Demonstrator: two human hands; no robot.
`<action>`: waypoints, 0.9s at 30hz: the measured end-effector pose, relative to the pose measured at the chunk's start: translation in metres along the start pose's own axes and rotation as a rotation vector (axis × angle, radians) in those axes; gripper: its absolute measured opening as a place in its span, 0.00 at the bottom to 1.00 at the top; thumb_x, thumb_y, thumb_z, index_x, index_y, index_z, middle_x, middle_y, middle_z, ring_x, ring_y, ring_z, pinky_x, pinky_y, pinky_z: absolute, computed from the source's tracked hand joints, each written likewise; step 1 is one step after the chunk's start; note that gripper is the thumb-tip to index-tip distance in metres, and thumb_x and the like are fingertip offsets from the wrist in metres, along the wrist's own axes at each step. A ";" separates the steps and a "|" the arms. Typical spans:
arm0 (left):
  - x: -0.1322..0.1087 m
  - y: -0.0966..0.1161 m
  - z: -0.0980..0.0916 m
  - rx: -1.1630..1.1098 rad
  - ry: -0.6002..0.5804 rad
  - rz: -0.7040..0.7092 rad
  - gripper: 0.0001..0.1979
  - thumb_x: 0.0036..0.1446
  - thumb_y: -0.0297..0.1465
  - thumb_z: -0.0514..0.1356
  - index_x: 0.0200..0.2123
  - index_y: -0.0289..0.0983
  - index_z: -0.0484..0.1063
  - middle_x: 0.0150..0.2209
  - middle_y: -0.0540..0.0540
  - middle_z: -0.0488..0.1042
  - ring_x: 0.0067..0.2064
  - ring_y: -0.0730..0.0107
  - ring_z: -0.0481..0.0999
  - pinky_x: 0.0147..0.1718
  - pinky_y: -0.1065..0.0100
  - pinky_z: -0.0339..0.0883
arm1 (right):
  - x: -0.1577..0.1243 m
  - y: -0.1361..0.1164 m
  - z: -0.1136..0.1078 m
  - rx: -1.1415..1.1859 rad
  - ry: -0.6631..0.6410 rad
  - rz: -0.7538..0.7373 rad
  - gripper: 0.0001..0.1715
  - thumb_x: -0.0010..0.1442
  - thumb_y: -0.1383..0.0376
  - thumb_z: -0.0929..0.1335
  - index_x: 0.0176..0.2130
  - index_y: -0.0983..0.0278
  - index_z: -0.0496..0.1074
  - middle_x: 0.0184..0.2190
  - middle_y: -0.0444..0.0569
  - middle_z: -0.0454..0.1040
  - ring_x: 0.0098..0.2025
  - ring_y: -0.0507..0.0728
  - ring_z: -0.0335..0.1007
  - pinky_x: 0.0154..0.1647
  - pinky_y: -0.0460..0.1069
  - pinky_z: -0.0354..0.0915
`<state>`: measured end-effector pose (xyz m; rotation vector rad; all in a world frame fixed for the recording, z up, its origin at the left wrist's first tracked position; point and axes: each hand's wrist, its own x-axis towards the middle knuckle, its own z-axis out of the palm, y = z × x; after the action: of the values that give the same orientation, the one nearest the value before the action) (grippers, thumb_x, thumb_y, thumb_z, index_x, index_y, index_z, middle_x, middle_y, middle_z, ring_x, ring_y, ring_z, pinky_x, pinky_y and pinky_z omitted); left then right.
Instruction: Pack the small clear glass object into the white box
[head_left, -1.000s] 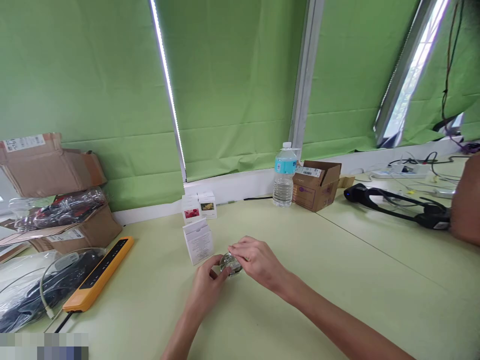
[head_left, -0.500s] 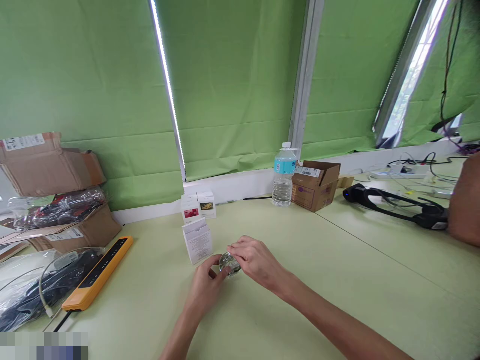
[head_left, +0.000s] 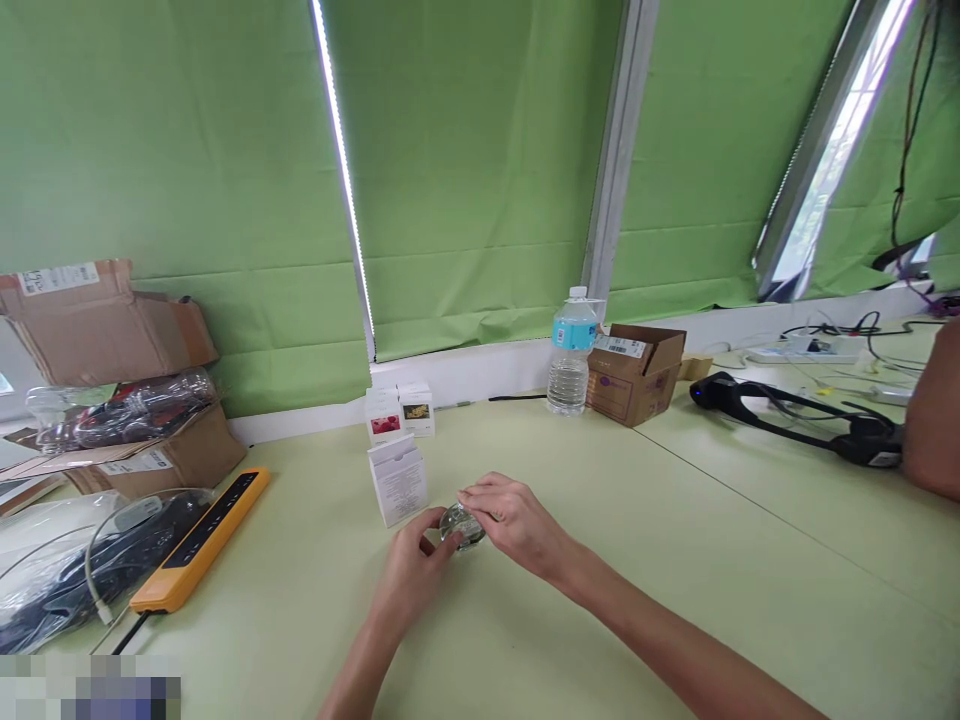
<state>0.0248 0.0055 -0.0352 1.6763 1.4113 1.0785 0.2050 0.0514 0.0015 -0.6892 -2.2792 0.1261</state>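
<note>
A small round clear glass container [head_left: 463,527] is held between my two hands, low over the pale green table. My left hand [head_left: 414,565] grips its left side, thumb in front and fingers behind. From the right, the closed fingers of my right hand [head_left: 511,517] press on its top edge; whatever they pinch there is hidden. Just behind my left hand stands a white box [head_left: 398,480] with printed text. Farther back are two more white boxes, one with a red picture [head_left: 385,424] and one with a yellowish picture [head_left: 417,412].
An orange power strip [head_left: 199,545] lies at left beside plastic-wrapped items [head_left: 52,570] and stacked cardboard boxes [head_left: 112,330]. At the back stand a water bottle [head_left: 570,355] and an open carton [head_left: 637,378]. Right of these lie a black headset [head_left: 795,415] and another person's arm [head_left: 934,420].
The view has shifted very slightly. Both hands keep the same hold on the glass container, with almost no visible movement.
</note>
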 end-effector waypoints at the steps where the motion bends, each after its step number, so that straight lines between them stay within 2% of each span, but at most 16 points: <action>1: 0.000 0.000 0.000 0.000 -0.001 -0.001 0.17 0.57 0.45 0.56 0.43 0.42 0.74 0.39 0.51 0.74 0.24 0.77 0.63 0.26 0.70 0.58 | 0.000 0.000 0.000 0.004 0.002 -0.002 0.16 0.68 0.69 0.61 0.39 0.61 0.78 0.33 0.47 0.80 0.37 0.56 0.72 0.37 0.49 0.69; 6: 0.000 0.000 0.000 0.012 -0.001 -0.005 0.17 0.57 0.45 0.55 0.44 0.42 0.74 0.38 0.51 0.75 0.25 0.76 0.65 0.27 0.70 0.58 | 0.002 -0.002 -0.001 0.002 -0.009 0.009 0.17 0.68 0.69 0.61 0.37 0.61 0.78 0.31 0.47 0.80 0.37 0.56 0.73 0.37 0.49 0.69; 13: 0.000 0.002 0.000 0.019 -0.002 -0.006 0.19 0.57 0.46 0.55 0.44 0.41 0.74 0.40 0.49 0.75 0.25 0.75 0.65 0.26 0.70 0.59 | 0.003 -0.003 -0.004 0.001 -0.018 0.017 0.14 0.67 0.69 0.63 0.41 0.60 0.78 0.35 0.46 0.81 0.39 0.55 0.74 0.41 0.50 0.69; 19: 0.001 0.004 0.000 0.022 0.000 -0.001 0.19 0.57 0.46 0.56 0.43 0.41 0.74 0.38 0.49 0.74 0.24 0.76 0.63 0.25 0.70 0.58 | -0.005 -0.002 0.001 -0.066 0.039 0.022 0.14 0.67 0.68 0.63 0.47 0.60 0.76 0.41 0.47 0.81 0.43 0.56 0.75 0.44 0.51 0.70; 27: 0.000 0.005 0.000 0.024 0.008 0.010 0.18 0.57 0.46 0.55 0.42 0.41 0.74 0.37 0.49 0.74 0.24 0.76 0.63 0.26 0.70 0.58 | -0.007 -0.010 -0.002 -0.103 0.024 0.106 0.14 0.66 0.67 0.64 0.48 0.58 0.75 0.42 0.46 0.80 0.43 0.56 0.75 0.45 0.50 0.70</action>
<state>0.0267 0.0047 -0.0303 1.7000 1.4275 1.0790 0.2063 0.0389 0.0011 -0.8615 -2.2383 0.0508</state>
